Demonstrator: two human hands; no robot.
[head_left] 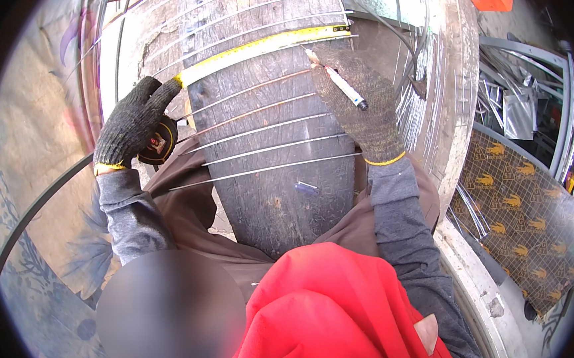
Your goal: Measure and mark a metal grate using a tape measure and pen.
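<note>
The left grip (130, 120) wraps around the tape measure (159, 144); the right grip (365, 84) holds a marker (344, 88). Between them, thin rods (264, 131) look stiff, light, perhaps slippery, best taken mid-length.

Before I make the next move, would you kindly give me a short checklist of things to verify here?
1. Tape measure in the left hand: ok, held at its case.
2. Yellow blade extended: ok, it spans the dark wooden board.
3. White marker in the right hand: ok, held near the blade's far end.
4. Marker tip touching a metal rod: cannot tell, too small to judge.
5. Knitted gloves on both hands: ok.
6. Board free of loose bits: not ok, a small blue object lies there.
</note>
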